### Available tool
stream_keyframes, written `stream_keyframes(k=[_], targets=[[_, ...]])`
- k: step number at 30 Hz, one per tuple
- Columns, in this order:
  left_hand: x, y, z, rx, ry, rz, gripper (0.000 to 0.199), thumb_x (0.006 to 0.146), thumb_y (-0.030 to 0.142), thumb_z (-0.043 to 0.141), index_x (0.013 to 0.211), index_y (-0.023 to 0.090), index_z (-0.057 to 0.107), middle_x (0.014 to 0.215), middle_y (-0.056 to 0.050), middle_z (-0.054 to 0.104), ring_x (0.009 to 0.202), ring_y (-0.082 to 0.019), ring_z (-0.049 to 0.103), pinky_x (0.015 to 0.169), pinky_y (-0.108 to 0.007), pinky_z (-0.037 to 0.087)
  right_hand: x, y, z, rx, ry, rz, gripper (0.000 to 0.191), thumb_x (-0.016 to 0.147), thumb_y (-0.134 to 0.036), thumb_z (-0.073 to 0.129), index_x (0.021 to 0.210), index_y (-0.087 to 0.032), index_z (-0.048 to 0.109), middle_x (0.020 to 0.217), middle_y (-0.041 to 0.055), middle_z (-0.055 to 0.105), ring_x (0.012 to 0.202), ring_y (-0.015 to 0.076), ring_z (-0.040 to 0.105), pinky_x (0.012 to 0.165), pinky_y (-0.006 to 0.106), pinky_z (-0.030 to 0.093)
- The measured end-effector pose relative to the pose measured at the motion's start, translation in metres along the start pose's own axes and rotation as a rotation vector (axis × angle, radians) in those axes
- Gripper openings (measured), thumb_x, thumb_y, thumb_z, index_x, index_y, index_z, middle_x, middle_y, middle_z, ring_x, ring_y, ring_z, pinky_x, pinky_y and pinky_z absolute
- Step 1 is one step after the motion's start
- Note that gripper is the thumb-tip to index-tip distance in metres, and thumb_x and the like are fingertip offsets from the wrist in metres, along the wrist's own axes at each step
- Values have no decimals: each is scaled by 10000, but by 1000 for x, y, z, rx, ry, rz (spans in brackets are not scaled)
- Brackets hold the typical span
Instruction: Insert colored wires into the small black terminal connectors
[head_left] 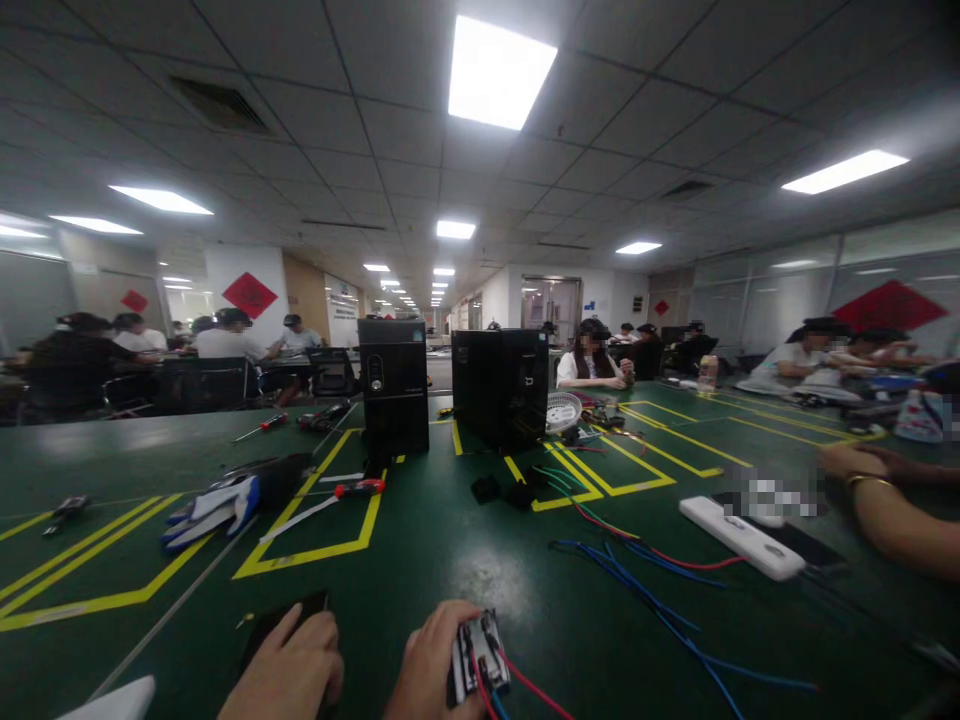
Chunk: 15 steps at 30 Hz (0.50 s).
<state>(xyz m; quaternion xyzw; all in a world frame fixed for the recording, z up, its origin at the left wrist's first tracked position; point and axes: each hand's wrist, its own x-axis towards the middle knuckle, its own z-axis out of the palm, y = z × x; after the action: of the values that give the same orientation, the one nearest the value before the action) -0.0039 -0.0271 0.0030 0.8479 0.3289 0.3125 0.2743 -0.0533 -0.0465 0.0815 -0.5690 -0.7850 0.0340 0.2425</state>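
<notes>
At the bottom of the head view, my left hand (289, 665) lies over a dark flat object (262, 625) on the green table, its fingers curled and partly hidden. Beside it, my right hand (435, 660) is closed around the left side of a small white and metallic module (484, 655). Red and blue wires run out of the module toward the bottom edge. What lies beneath my left palm is hidden.
Two black computer towers (394, 390) (500, 390) stand ahead. Gloves (214, 510) and a red screwdriver (360, 488) lie left. Blue wires (652, 600) and a white power strip (739, 538) are right, near another person's arms (892, 500).
</notes>
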Motion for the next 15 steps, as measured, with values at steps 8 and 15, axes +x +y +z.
stream_keyframes(k=[8, 15], targets=[[-2, 8, -4, -10, 12, 11, 508, 647, 147, 628, 1137, 230, 528, 1134, -48, 595, 1052, -250, 554, 897, -334, 406, 7, 7, 12, 107, -82, -4, 360, 887, -357, 577, 1201, -187, 536, 1202, 76, 576, 1002, 224, 593, 812, 446, 514], [-2, 14, -5, 22, 25, 8, 488, 645, 141, 596, 1121, 227, 527, 1113, -42, 606, 1029, -232, 567, 883, -329, 416, 5, 17, 17, 147, -105, 1, 343, 892, -348, 574, 1194, -189, 540, 1198, 75, 582, 994, 220, 597, 813, 444, 510]])
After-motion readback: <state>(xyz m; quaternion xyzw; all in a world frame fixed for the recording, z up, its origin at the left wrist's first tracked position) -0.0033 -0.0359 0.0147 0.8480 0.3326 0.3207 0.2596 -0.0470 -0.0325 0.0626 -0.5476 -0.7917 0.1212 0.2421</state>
